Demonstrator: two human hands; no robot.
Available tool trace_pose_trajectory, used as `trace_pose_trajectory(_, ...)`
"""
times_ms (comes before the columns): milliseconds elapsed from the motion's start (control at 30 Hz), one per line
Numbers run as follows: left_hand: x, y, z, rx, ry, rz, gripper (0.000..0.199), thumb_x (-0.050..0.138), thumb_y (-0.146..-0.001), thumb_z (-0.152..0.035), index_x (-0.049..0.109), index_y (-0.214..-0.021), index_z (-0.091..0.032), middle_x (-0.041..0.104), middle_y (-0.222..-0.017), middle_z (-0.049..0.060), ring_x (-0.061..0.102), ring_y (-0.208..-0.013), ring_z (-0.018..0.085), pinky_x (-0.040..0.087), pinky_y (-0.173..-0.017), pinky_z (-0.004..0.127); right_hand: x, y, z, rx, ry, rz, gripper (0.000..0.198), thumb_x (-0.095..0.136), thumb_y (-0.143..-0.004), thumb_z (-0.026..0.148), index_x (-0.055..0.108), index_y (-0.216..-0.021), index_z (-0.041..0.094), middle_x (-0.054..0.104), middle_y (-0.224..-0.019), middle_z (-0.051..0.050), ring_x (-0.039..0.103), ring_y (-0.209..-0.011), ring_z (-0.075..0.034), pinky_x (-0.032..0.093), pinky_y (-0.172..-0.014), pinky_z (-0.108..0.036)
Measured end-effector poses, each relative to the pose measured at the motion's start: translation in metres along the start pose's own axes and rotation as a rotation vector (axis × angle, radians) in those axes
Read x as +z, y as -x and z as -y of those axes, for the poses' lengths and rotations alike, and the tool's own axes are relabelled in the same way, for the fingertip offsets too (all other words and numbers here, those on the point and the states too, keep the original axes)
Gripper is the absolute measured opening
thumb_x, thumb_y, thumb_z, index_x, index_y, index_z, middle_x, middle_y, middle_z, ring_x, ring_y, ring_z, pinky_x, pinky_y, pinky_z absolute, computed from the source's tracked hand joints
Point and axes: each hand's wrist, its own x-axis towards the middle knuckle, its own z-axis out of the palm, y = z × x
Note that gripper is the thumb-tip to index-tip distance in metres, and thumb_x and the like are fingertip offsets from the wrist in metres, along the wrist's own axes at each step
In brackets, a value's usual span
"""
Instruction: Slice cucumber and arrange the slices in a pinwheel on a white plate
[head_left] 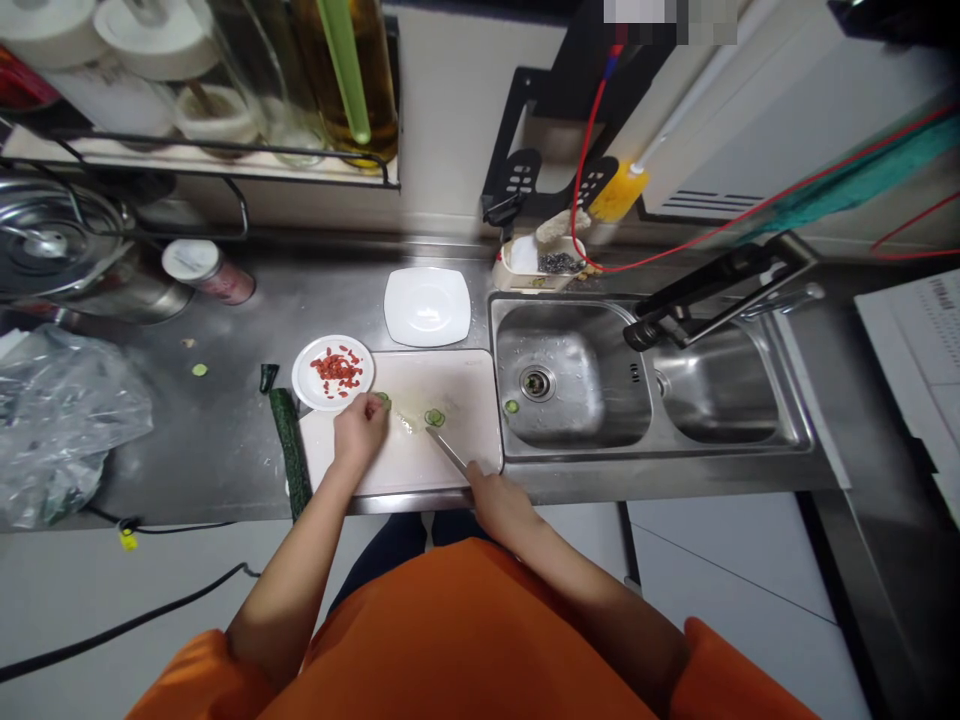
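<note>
My left hand [361, 435] is closed in a pinch on a cucumber slice [383, 400], over the upper left part of the white cutting board [472, 385]. In my right hand [501, 505] is a knife [448, 449], its tip angled up and left towards a few cucumber slices [434, 417] on the board. Wet bits lie between the two hands. Left of the board rests a long dark green cucumber [289, 445], with a short cut end [268, 377] above it. A round white dish [301, 395] of red dried berries touches the board's upper left corner.
Behind the board stands a square white plate [427, 305]. To the right is a double sink [574, 400] with a black faucet [690, 300]; one slice [511, 406] lies at its left edge. A plastic bag [67, 430], a shaker [210, 272] and a pot [82, 260] occupy the left.
</note>
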Motion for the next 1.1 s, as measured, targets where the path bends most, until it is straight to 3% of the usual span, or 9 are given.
trace_pose_trajectory(200, -0.006, -0.012, 0.007, 0.137, -0.187, -0.043, 0.016, 0.047, -0.081, -0.025, 0.062, -0.084, -0.020, 0.064, -0.078, 0.005, 0.057, -0.075, 0.020, 0.041, -0.068, 0.029, -0.003, 0.000, 0.002, 0.001, 0.008, 0.010, 0.042, 0.039, -0.078, 0.000, 0.041, -0.116, 0.016, 0.065, -0.089, -0.012, 0.063, -0.092, -0.025, 0.044, -0.068, -0.029)
trace_pose_trajectory(333, 0.003, -0.009, 0.001, 0.290, -0.157, -0.060, 0.023, 0.044, -0.084, -0.024, 0.064, -0.092, -0.018, 0.065, -0.091, 0.009, 0.057, -0.088, 0.022, 0.043, -0.081, 0.033, -0.001, -0.001, 0.002, -0.005, 0.006, 0.012, 0.040, 0.040, -0.079, 0.002, 0.040, -0.117, 0.016, 0.065, -0.091, -0.013, 0.063, -0.092, -0.026, 0.045, -0.069, -0.031)
trace_pose_trajectory(467, 0.019, -0.006, -0.019, 0.464, -0.031, 0.157, 0.027, 0.050, -0.084, -0.029, 0.063, -0.104, -0.018, 0.065, -0.097, 0.008, 0.057, -0.091, 0.019, 0.043, -0.086, 0.032, 0.004, -0.002, 0.001, -0.006, 0.010, -0.014, 0.041, 0.039, -0.079, 0.001, 0.040, -0.117, 0.016, 0.065, -0.090, -0.014, 0.064, -0.092, -0.026, 0.046, -0.070, -0.032)
trace_pose_trajectory(567, 0.031, -0.007, -0.032, 0.501, -0.075, 0.349, 0.024, 0.054, -0.081, -0.026, 0.065, -0.101, -0.019, 0.064, -0.088, 0.006, 0.057, -0.086, 0.018, 0.044, -0.080, 0.029, 0.006, -0.003, 0.001, -0.004, 0.013, -0.026, 0.041, 0.038, -0.080, 0.002, 0.041, -0.118, 0.016, 0.066, -0.089, -0.014, 0.064, -0.092, -0.026, 0.047, -0.070, -0.032)
trace_pose_trajectory(733, 0.039, -0.009, -0.040, 0.473, -0.106, 0.415, 0.015, 0.053, -0.075, -0.016, 0.066, -0.081, -0.020, 0.062, -0.077, 0.004, 0.056, -0.078, 0.017, 0.042, -0.073, 0.027, 0.003, -0.002, 0.001, -0.005, 0.012, -0.013, 0.042, 0.041, -0.079, 0.003, 0.040, -0.119, 0.016, 0.066, -0.089, -0.014, 0.064, -0.092, -0.026, 0.047, -0.071, -0.031)
trace_pose_trajectory(867, 0.034, -0.006, -0.038, 0.342, 0.000, 0.439, 0.012, 0.052, -0.074, -0.016, 0.064, -0.075, -0.019, 0.063, -0.069, 0.001, 0.055, -0.066, 0.014, 0.041, -0.065, 0.024, 0.000, 0.000, 0.003, 0.001, 0.001, 0.001, 0.045, 0.040, -0.079, 0.002, 0.038, -0.122, 0.016, 0.066, -0.090, -0.014, 0.064, -0.092, -0.025, 0.047, -0.071, -0.031)
trace_pose_trajectory(1100, 0.014, 0.004, -0.015, 0.054, 0.043, 0.315, 0.014, 0.057, -0.073, -0.029, 0.067, -0.078, -0.021, 0.066, -0.069, -0.002, 0.057, -0.062, 0.013, 0.042, -0.062, 0.022, -0.003, 0.001, 0.002, -0.020, 0.011, -0.005, 0.046, 0.038, -0.077, 0.001, 0.040, -0.121, 0.015, 0.066, -0.091, -0.014, 0.063, -0.092, -0.025, 0.046, -0.070, -0.030)
